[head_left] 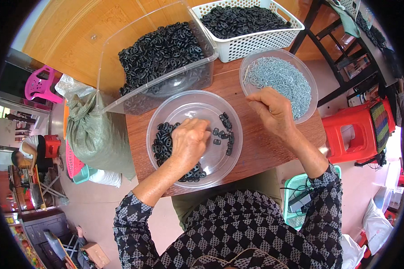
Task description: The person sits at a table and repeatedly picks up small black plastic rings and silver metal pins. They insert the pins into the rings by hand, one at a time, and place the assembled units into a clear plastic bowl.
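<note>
My left hand (191, 140) is inside a clear round bowl (231, 168), its fingers curled down; what they hold, if anything, is hidden. Under and around it lie many small black oval plastic pieces with two holes (162, 145). A few black pieces (229, 143) form a loose group on the bowl's right side. My right hand (274, 112) is closed in a pinch over the near left rim of a second clear bowl (313, 87). That bowl holds a heap of small silvery screws (280, 80). Anything between the right fingertips is too small to make out.
A clear plastic bin (202, 71) of black pieces and a white perforated basket (251, 47) of similar ones stand at the back of the wooden table (260, 154). A tied sack (98, 134) leans at the left. Red stools (350, 134) stand at the right, a green basket (296, 186) below.
</note>
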Demonstrator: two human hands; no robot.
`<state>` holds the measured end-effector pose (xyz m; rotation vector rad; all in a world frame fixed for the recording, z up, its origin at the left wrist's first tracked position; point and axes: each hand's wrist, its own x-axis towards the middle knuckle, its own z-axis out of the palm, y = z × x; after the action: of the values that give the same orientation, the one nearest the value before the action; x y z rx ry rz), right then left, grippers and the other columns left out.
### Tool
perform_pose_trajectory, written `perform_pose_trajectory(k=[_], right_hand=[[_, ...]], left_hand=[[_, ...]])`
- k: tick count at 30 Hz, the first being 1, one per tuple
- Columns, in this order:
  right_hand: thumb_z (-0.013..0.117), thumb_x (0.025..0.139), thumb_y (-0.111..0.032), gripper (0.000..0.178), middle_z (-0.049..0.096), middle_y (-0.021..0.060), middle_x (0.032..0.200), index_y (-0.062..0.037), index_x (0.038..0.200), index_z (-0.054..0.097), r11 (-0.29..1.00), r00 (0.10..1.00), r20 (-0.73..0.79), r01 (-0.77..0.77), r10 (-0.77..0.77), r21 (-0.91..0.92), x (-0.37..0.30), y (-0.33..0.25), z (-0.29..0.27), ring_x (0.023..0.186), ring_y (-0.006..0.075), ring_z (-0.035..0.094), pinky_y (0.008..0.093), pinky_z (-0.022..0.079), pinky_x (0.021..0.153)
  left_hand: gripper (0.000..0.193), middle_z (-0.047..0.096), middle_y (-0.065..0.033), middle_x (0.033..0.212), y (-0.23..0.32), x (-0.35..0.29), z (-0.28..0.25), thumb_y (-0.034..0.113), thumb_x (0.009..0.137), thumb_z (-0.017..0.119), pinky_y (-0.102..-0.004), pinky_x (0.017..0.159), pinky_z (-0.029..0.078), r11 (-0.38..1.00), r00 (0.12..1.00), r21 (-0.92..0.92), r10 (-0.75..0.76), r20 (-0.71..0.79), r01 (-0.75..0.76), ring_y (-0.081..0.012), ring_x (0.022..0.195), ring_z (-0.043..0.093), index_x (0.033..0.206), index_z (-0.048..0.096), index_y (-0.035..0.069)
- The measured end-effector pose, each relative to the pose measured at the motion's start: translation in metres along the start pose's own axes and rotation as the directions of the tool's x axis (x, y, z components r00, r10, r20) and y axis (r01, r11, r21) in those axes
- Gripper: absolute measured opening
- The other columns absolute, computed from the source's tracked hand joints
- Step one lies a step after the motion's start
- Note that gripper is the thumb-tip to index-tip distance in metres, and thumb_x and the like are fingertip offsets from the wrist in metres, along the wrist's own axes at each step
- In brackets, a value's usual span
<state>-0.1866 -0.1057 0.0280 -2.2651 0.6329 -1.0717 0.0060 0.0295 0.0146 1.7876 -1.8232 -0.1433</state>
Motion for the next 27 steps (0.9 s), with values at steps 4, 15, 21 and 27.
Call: perform_pose_trajectory(k=[4,15,21,27], right_hand=[[0.064,0.077,0.002,0.01,0.057,0.0073,0.071,0.0013,0.087,0.063,1.0,1.0,0.02,-0.016,0.015,0.007,-0.004,-0.003,0.001,0.064,0.016,0.053,0.0269,0.042,0.057],[0.063,0.074,0.001,0.008,0.059,0.011,0.072,0.0015,0.082,0.063,0.998,0.998,-0.002,-0.068,0.068,0.006,-0.013,0.001,-0.011,0.07,0.0248,0.057,0.0341,0.045,0.061],[0.063,0.075,0.0,0.009,0.062,0.0117,0.075,0.0009,0.084,0.065,0.983,0.992,-0.058,-0.122,0.115,-0.135,-0.008,0.018,-0.03,0.072,0.025,0.059,0.0339,0.047,0.063],[0.064,0.074,-0.003,0.01,0.065,0.0132,0.078,-0.0007,0.083,0.067,0.957,0.971,-0.015,-0.237,0.238,-0.168,-0.007,0.045,-0.039,0.076,0.027,0.061,0.0364,0.048,0.067]], left_hand=[[0.024,0.056,-0.0104,0.076,0.007,0.004,0.015,-0.001,0.064,0.067,-0.0376,0.061,0.046,0.989,0.992,0.081,0.12,0.04,-0.123,-0.0271,0.07,0.055,0.087,0.061,0.0],[0.018,0.049,-0.0123,0.073,0.0,0.009,0.02,-0.003,0.064,0.062,-0.0394,0.061,0.045,0.982,0.97,0.059,0.165,0.18,-0.178,-0.03,0.073,0.053,0.081,0.058,0.0],[0.013,0.047,-0.0127,0.07,0.005,-0.003,0.008,-0.003,0.061,0.06,-0.0389,0.057,0.044,0.953,0.967,0.185,0.22,0.127,-0.241,-0.0294,0.068,0.053,0.071,0.054,0.002],[0.015,0.048,-0.0113,0.074,-0.001,-0.014,0.003,-0.004,0.064,0.058,-0.0382,0.057,0.045,0.965,0.98,0.185,0.171,0.106,-0.188,-0.0282,0.069,0.053,0.078,0.055,0.002]])
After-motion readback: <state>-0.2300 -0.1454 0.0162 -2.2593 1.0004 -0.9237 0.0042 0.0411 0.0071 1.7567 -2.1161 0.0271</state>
